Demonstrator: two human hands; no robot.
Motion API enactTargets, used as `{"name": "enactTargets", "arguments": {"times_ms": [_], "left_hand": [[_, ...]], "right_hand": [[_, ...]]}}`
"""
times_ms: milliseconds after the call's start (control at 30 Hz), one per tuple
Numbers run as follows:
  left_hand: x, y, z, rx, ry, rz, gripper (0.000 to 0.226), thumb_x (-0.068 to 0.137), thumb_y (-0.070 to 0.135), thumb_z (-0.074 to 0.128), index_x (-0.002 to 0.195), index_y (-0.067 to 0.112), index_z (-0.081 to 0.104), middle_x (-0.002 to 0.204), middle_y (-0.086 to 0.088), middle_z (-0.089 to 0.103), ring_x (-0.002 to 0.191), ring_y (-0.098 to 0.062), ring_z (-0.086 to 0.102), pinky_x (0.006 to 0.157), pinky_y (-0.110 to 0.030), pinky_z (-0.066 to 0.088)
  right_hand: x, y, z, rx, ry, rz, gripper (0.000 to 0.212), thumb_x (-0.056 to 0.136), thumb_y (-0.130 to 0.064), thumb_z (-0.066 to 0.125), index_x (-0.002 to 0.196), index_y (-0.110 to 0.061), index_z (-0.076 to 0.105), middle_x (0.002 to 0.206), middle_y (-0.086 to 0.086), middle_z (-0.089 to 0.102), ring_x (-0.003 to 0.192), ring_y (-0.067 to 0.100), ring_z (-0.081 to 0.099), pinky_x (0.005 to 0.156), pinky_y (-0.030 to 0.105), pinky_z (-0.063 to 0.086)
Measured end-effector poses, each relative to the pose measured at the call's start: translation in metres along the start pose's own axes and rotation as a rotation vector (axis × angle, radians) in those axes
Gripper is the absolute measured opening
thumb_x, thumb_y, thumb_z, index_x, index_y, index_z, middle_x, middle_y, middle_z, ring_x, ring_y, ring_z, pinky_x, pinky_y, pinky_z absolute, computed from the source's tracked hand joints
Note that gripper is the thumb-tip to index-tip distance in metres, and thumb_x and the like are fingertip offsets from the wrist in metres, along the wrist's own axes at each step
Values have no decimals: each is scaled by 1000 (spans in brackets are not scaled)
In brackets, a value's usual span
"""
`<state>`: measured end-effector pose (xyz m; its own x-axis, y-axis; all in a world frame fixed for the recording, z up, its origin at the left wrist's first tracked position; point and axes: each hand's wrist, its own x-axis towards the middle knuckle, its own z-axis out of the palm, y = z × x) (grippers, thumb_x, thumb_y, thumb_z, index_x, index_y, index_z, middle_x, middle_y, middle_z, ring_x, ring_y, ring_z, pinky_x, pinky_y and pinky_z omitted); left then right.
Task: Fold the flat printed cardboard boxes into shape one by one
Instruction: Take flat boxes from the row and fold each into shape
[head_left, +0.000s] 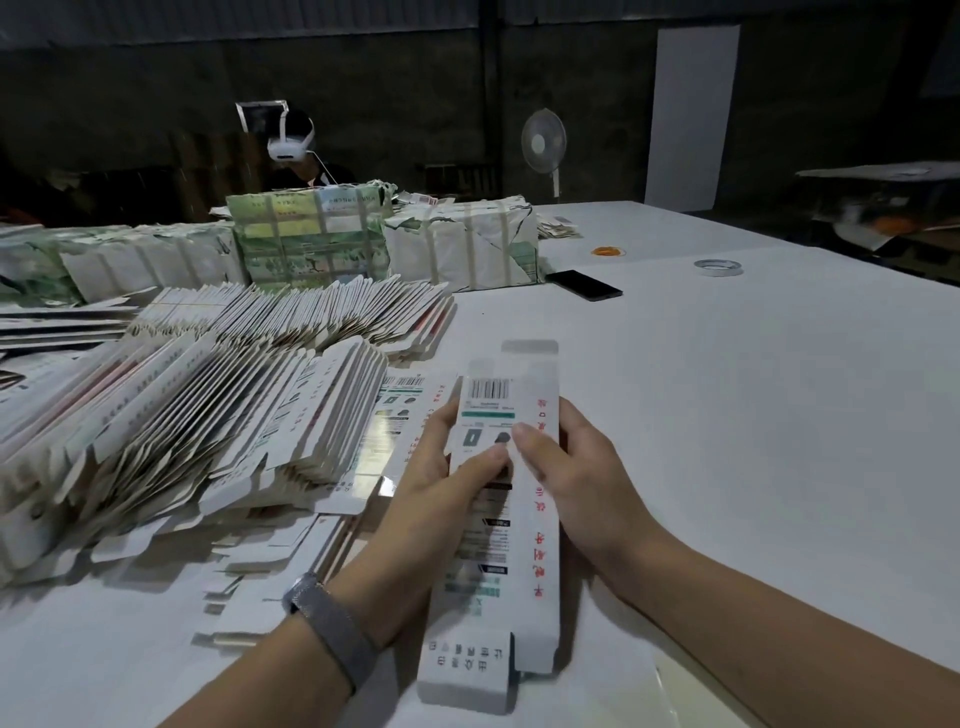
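Beside held box (498, 519), fanned flat cartons (218, 415).

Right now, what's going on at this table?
A person holds one long printed cardboard box in both hands above a white table: the left hand grips its left edge, the right hand its right edge, thumbs on the printed face. Its end flaps are still open. To the left lie fanned piles of flat boxes; behind them stand wrapped bundles. A phone and a tape roll lie farther back.
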<state>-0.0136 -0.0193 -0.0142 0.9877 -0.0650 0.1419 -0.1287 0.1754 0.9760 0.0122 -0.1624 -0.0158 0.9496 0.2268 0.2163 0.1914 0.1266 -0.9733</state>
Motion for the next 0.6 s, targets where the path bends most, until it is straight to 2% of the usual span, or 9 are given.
{"name": "enactTargets", "arguments": {"times_ms": [100, 167, 200, 267, 333, 400, 467, 600], "left_hand": [[-2, 4, 0, 125, -17, 37, 34, 105, 29, 46, 133, 48, 49, 101, 6, 76, 85, -15, 75, 66, -29, 58], [-2, 5, 0, 127, -21, 35, 34, 101, 40, 45, 132, 53, 49, 106, 10, 75, 95, -14, 74, 76, -33, 61], [-2, 5, 0, 112, -22, 36, 37, 97, 45, 44, 132, 53, 49, 112, 11, 75, 103, -16, 73, 83, -36, 61], [-2, 6, 1, 82, -51, 34, 45, 98, 50, 38, 141, 42, 50, 126, 5, 71, 116, -21, 68, 94, -42, 58], [-2, 8, 1, 32, -61, 36, 49, 103, 51, 30, 139, 33, 57, 127, -2, 71, 115, -24, 69, 90, -37, 59], [-3, 9, 1, -17, -52, 39, 49, 99, 54, 29, 122, 40, 70, 121, -3, 74, 108, -24, 72, 80, -30, 60], [-4, 8, -1, -82, -58, 15, 51, 96, 56, 30, 110, 40, 76, 117, -6, 75, 105, -25, 73, 78, -31, 60], [-5, 5, -1, -157, -64, -40, 55, 92, 55, 35, 117, 22, 71, 113, -10, 76, 99, -26, 75, 74, -31, 61]], "right_hand": [[0, 4, 2, -92, 15, -41, 30, 95, -42, 53, 125, -39, 58, 113, -13, 73, 100, 14, 72, 89, 47, 58], [0, 5, 3, -134, -7, -51, 42, 89, -52, 54, 129, -43, 51, 116, -18, 70, 103, 9, 70, 91, 44, 57], [0, 5, 3, -146, -22, -51, 46, 87, -55, 55, 131, -44, 49, 117, -19, 69, 104, 7, 69, 92, 43, 57], [-1, 4, 2, -154, -46, -40, 51, 84, -58, 59, 131, -42, 47, 117, -20, 69, 105, 6, 69, 93, 42, 57], [-1, 2, 1, -141, -68, -30, 52, 81, -58, 62, 127, -39, 49, 116, -16, 70, 104, 8, 70, 91, 42, 58], [-2, 1, 1, -132, -83, -19, 51, 81, -54, 64, 126, -35, 50, 115, -11, 71, 102, 12, 71, 89, 44, 59], [-4, -1, 2, -132, -100, -13, 47, 82, -48, 65, 124, -31, 51, 113, -8, 73, 99, 16, 73, 86, 46, 60], [-4, -3, 2, -105, -137, 1, 46, 82, -43, 67, 124, -28, 53, 113, -6, 73, 99, 18, 73, 86, 44, 60]]}}
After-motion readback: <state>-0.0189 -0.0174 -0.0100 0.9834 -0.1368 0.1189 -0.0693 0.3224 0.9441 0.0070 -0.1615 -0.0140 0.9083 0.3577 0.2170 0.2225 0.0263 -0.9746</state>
